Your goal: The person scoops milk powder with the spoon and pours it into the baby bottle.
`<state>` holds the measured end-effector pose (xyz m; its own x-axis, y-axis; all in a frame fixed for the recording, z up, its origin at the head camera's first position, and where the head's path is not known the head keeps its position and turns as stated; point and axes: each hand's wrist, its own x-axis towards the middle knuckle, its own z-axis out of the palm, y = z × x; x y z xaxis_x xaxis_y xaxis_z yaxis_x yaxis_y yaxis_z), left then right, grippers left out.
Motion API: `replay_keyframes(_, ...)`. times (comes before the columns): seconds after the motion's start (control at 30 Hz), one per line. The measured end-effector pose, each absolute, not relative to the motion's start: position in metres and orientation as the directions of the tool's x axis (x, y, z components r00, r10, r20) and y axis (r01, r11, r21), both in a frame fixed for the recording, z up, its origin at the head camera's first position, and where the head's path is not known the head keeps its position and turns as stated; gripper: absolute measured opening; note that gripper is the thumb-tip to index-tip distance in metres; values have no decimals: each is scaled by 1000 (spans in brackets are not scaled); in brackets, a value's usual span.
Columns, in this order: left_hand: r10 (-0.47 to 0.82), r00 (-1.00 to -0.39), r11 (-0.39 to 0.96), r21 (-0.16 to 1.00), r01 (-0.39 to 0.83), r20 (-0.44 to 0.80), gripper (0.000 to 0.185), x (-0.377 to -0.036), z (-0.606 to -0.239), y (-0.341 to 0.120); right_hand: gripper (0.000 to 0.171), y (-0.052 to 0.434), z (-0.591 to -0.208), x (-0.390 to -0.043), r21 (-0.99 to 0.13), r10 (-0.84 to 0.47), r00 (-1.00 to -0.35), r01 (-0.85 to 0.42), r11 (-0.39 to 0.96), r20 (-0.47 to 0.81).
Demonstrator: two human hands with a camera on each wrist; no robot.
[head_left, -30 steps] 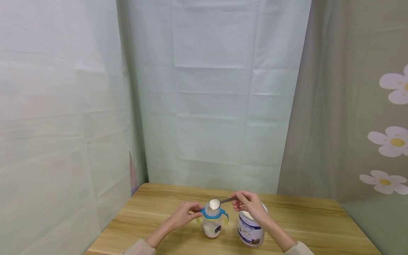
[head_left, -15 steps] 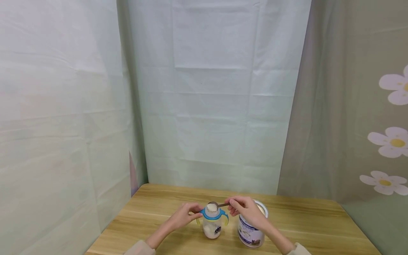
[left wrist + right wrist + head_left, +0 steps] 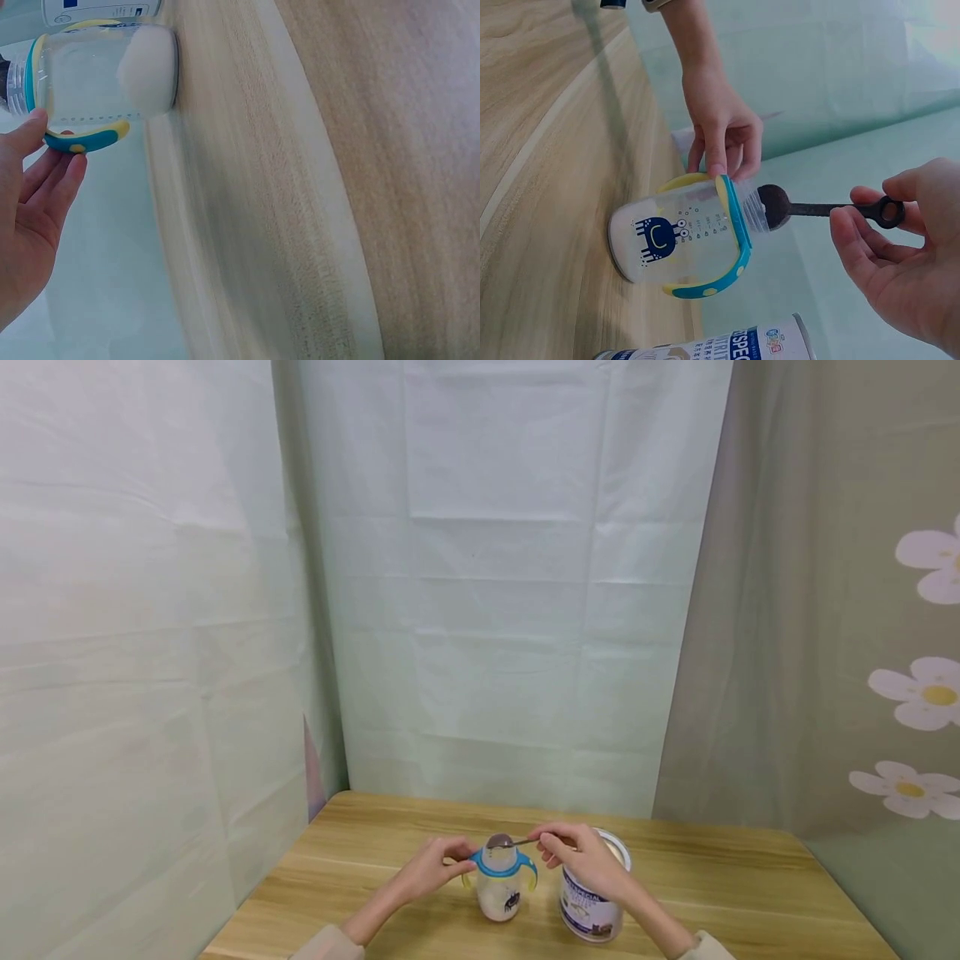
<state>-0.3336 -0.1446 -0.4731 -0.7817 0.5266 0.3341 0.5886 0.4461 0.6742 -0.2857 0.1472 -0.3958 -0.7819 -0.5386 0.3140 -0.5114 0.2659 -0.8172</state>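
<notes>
Right wrist view: dark scoop (image 3: 774, 206) tipped over clear blue-collared baby bottle (image 3: 679, 238) on table (image 3: 547, 150), pinched by right fingers (image 3: 851, 225); left fingers (image 3: 716, 161) steadying handle; powder inside, lidding left.

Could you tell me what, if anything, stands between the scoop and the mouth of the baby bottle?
Nothing visible does. The scoop, pinched by the right hand, sits tipped right at the open mouth of the bottle, which the left hand steadies by its handle.
</notes>
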Motion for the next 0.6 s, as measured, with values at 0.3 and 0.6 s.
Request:
replay_keyframes(0.3, 535, -773, 430, 678, 596, 340, 16, -334, -475, -147, 34, 150, -398, -289, -827, -509, -793, -506, 246, 334)
replay_keyframes(0.6, 533, -777, 440, 675, 592, 335, 17, -336, -473, -145, 39, 153, -395, -292, -837, -452, -809, -506, 210, 376)
